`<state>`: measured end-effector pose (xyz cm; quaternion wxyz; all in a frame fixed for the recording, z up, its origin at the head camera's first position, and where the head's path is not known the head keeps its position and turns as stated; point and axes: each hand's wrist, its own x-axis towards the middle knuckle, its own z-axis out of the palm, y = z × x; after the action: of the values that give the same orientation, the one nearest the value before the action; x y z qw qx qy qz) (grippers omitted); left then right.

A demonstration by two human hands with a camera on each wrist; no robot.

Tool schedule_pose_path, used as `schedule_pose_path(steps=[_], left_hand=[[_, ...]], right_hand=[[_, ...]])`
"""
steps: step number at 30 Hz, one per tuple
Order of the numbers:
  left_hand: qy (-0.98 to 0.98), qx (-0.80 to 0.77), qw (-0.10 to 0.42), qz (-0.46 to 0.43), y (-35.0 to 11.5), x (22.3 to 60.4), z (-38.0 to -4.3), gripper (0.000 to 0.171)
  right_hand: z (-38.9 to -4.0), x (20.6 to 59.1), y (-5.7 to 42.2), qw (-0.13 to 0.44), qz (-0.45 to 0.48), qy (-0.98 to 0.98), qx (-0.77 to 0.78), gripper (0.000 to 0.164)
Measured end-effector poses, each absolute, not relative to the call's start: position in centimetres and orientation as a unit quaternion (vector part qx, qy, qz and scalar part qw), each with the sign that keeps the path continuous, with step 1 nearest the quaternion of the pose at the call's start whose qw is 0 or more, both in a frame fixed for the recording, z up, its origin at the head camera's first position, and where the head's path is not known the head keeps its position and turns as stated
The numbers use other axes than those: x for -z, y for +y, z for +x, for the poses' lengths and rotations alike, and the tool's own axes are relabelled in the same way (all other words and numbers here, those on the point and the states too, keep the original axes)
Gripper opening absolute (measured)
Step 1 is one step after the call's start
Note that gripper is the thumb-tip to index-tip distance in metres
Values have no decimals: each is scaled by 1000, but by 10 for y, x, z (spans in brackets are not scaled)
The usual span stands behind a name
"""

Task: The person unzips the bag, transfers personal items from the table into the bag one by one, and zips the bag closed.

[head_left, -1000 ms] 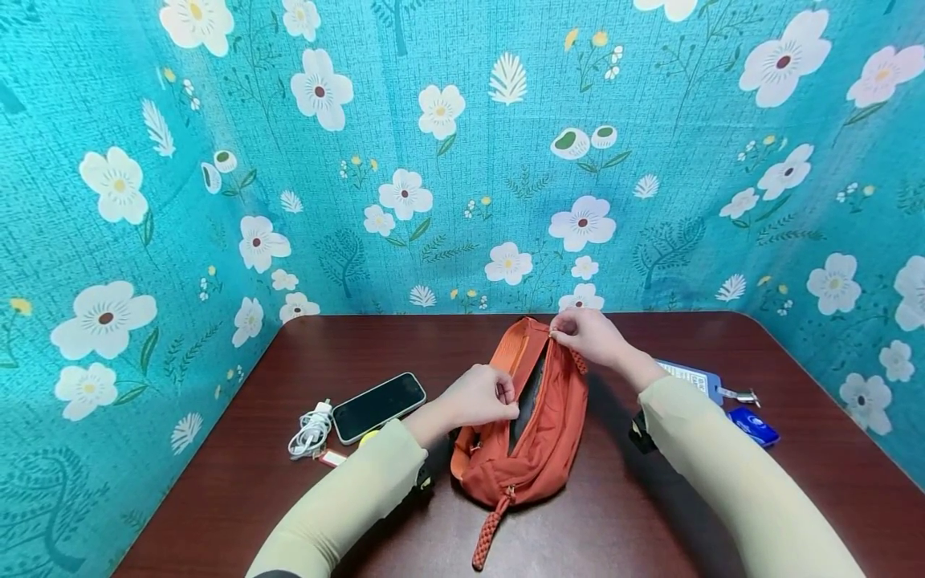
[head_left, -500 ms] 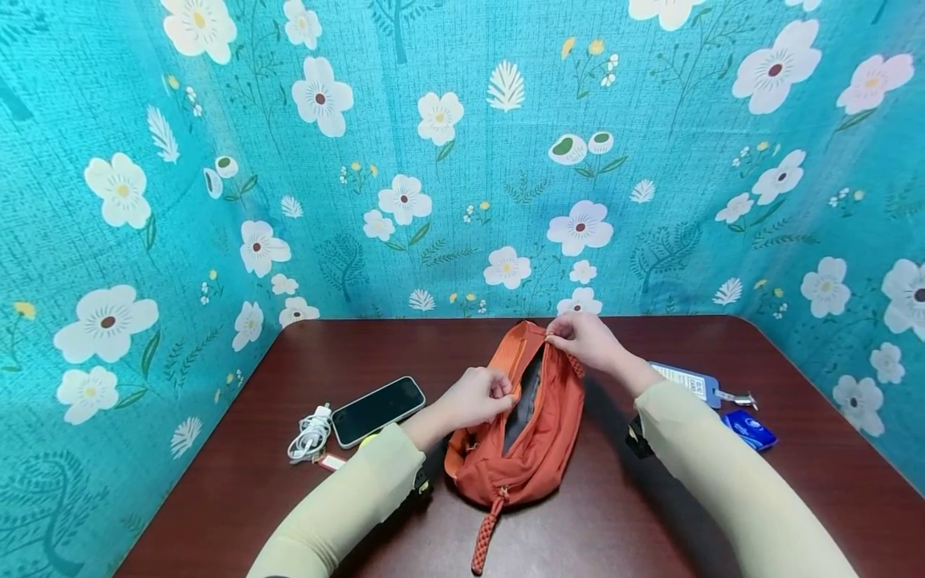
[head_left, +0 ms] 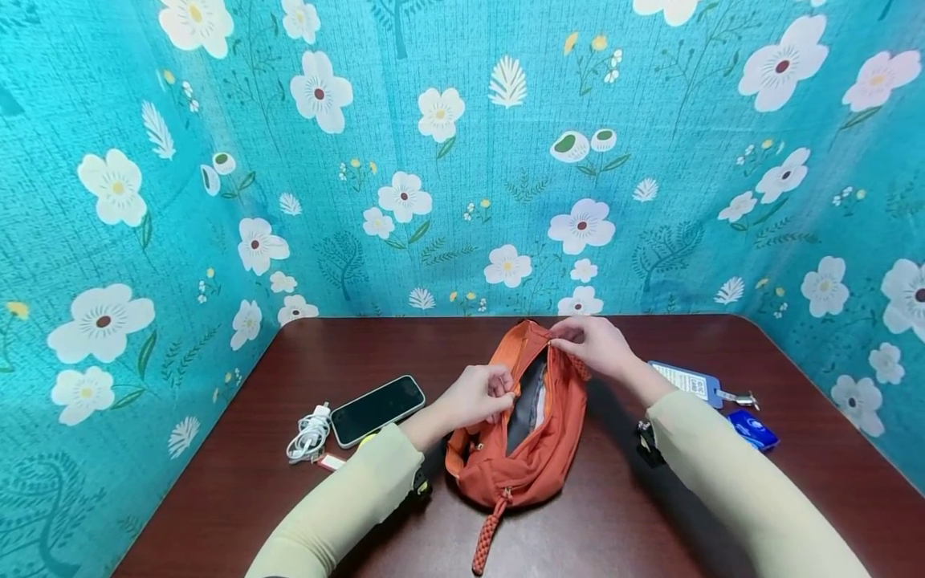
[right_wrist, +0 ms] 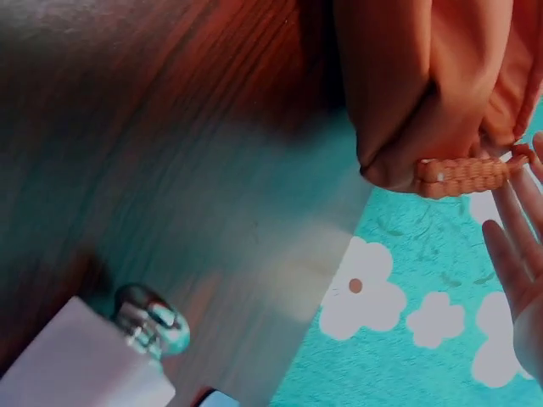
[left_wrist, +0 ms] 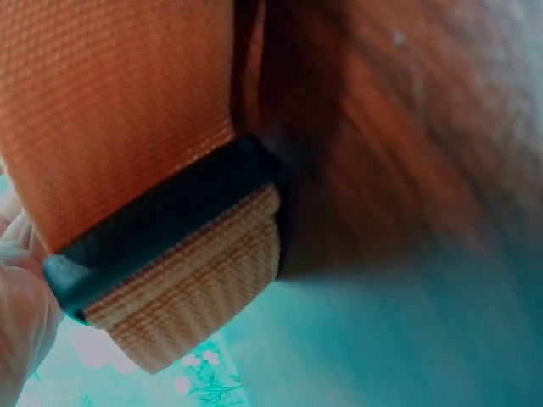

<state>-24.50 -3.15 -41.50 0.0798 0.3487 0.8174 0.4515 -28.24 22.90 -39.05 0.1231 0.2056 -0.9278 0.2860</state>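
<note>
An orange-red fabric bag [head_left: 560, 433] lies on the table, its long zipped mouth gaping over a grey lining [head_left: 522, 413]. Inside, a pale strip [head_left: 539, 405] shows along the right side. My left hand [head_left: 473, 397] pinches the left edge of the mouth about halfway along. At the far end, my right hand [head_left: 596, 347] pinches the rim by the zip. A braided zip pull [right_wrist: 462, 176] hangs beside the right fingers in the right wrist view; another braided pull [head_left: 487, 534] dangles at the near end. The left wrist view is mostly orange strap [left_wrist: 119, 102] and black buckle [left_wrist: 161, 229].
Left of the bag lie a phone [head_left: 378, 409], a white charger with coiled cable [head_left: 311, 433] and a small red-and-white tag [head_left: 331, 461]. To the right are a blue-edged card holder [head_left: 686, 381] with a metal clip and a blue packet [head_left: 753, 430]. Flowered cloth hangs behind the table.
The bag's mouth has spread wider, showing more grey lining and the pale strip within. My left hand has shifted slightly left with the edge; my right hand stays at the far end.
</note>
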Motion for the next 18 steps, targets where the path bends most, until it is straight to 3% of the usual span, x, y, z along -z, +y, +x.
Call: schedule_pose_path(steps=[6,18], left_hand=[[818,-465,82,329,-32,414,-244,13],[818,-483,90,301,-31,417,-243,11]], right_hand=[[-255,389,225,173,222,-930,-234,15],[-227,405,212,161,193,-950,-187,27]])
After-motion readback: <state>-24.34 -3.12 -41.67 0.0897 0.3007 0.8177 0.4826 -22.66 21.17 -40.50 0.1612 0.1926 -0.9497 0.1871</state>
